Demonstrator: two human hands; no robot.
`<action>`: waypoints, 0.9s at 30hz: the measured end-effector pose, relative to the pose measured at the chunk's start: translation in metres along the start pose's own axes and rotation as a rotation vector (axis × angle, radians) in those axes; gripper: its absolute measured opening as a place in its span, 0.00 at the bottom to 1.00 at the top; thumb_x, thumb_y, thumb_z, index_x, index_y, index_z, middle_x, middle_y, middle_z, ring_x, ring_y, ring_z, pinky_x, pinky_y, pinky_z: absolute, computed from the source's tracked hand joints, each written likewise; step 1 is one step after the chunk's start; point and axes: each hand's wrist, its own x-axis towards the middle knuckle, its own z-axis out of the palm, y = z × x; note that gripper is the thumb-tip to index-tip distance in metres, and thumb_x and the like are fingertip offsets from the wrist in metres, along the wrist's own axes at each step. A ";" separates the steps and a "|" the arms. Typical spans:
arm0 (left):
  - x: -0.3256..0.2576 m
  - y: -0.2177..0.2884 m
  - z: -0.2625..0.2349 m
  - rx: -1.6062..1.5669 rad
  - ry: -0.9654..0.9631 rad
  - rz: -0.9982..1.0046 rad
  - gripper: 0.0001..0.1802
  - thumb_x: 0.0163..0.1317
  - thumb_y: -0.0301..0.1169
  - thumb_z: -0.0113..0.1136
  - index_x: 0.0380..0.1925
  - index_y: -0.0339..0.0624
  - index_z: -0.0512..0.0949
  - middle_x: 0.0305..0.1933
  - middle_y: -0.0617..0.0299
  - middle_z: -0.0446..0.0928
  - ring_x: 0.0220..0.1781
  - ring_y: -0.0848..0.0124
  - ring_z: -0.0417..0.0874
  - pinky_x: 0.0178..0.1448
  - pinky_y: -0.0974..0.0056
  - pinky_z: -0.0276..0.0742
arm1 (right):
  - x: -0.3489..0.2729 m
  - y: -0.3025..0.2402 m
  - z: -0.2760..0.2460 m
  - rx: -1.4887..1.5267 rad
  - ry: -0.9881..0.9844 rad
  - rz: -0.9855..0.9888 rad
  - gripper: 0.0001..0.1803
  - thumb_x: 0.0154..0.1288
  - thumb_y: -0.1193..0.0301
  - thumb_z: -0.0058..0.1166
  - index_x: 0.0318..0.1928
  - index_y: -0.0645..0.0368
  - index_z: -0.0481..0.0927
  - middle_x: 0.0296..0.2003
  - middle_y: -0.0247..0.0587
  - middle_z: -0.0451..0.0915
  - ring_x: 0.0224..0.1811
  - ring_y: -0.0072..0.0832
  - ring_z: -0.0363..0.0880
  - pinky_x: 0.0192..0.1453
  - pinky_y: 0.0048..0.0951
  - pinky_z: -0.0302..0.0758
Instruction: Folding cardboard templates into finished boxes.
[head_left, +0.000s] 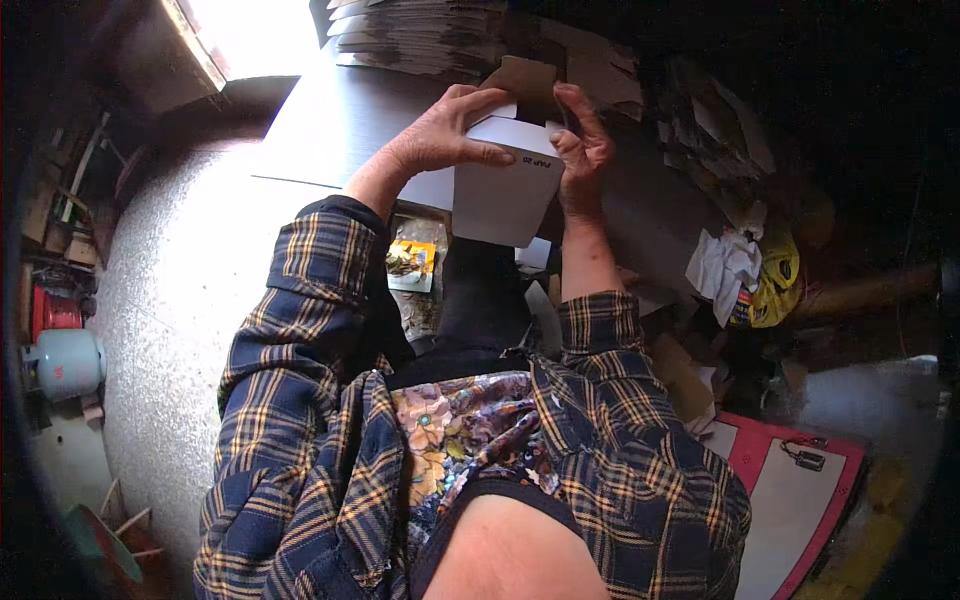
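Note:
A white cardboard box [505, 200] with dark print near its upper edge is held up between my hands, over the near edge of the table. One flap [525, 82] with a brown inner side stands up at its far end. My left hand [440, 132] grips the box from the left, thumb across the white face and fingers along the top. On the right side my right hand [584, 150] has its thumb at the box's upper corner and its index finger raised against the flaps. Part of the right fingers is hidden in shadow.
A stack of flat cardboard pieces [410, 40] lies on the grey table [315, 130]. Crumpled white paper [722, 265] and a yellow plastic bag [780, 275] are at the right. A pink-edged board [850, 470] is lower right; a pale blue round tank [68, 362] stands far left.

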 end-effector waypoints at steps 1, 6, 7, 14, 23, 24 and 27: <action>0.001 0.000 0.000 -0.001 0.014 -0.003 0.51 0.38 0.40 0.75 0.63 0.40 0.59 0.62 0.53 0.57 0.67 0.61 0.59 0.71 0.59 0.56 | 0.003 0.001 0.000 -0.007 -0.007 -0.026 0.23 0.53 0.75 0.45 0.53 0.61 0.74 0.55 0.41 0.72 0.58 0.31 0.69 0.62 0.33 0.65; 0.000 0.000 -0.002 0.029 0.015 0.015 0.51 0.38 0.42 0.75 0.63 0.41 0.59 0.63 0.52 0.55 0.67 0.60 0.58 0.71 0.59 0.54 | 0.003 0.008 0.002 0.070 0.010 -0.037 0.23 0.53 0.75 0.44 0.52 0.64 0.74 0.54 0.45 0.72 0.59 0.34 0.68 0.65 0.37 0.62; 0.002 0.001 -0.001 0.046 0.007 0.009 0.52 0.38 0.43 0.74 0.63 0.41 0.59 0.63 0.52 0.55 0.67 0.60 0.58 0.71 0.60 0.54 | 0.004 0.006 -0.001 0.060 0.014 -0.035 0.24 0.52 0.75 0.45 0.52 0.64 0.74 0.54 0.45 0.72 0.59 0.34 0.68 0.66 0.38 0.61; 0.001 -0.004 -0.002 0.062 0.019 0.011 0.52 0.38 0.47 0.73 0.64 0.42 0.58 0.63 0.51 0.54 0.68 0.58 0.57 0.70 0.59 0.55 | 0.005 0.003 0.002 0.058 -0.011 -0.021 0.24 0.49 0.75 0.45 0.51 0.63 0.74 0.54 0.45 0.72 0.60 0.35 0.67 0.67 0.37 0.59; 0.002 -0.001 -0.003 0.133 0.007 0.014 0.54 0.38 0.51 0.71 0.64 0.45 0.58 0.64 0.48 0.54 0.68 0.55 0.57 0.70 0.57 0.56 | 0.007 -0.002 0.001 0.026 -0.017 -0.007 0.27 0.45 0.78 0.43 0.51 0.65 0.74 0.54 0.45 0.72 0.60 0.34 0.67 0.67 0.36 0.60; 0.002 -0.002 -0.003 0.133 0.008 0.014 0.54 0.38 0.51 0.71 0.64 0.45 0.58 0.64 0.48 0.54 0.68 0.55 0.57 0.70 0.57 0.56 | 0.007 -0.001 0.002 0.027 -0.018 -0.007 0.27 0.45 0.78 0.43 0.51 0.65 0.74 0.54 0.45 0.72 0.60 0.34 0.67 0.67 0.36 0.60; 0.002 0.000 -0.004 0.123 0.002 0.015 0.53 0.38 0.51 0.71 0.65 0.47 0.58 0.64 0.48 0.55 0.68 0.55 0.56 0.70 0.56 0.56 | 0.007 -0.003 0.004 0.100 -0.003 -0.001 0.28 0.44 0.79 0.41 0.51 0.65 0.73 0.53 0.45 0.72 0.60 0.34 0.68 0.67 0.36 0.60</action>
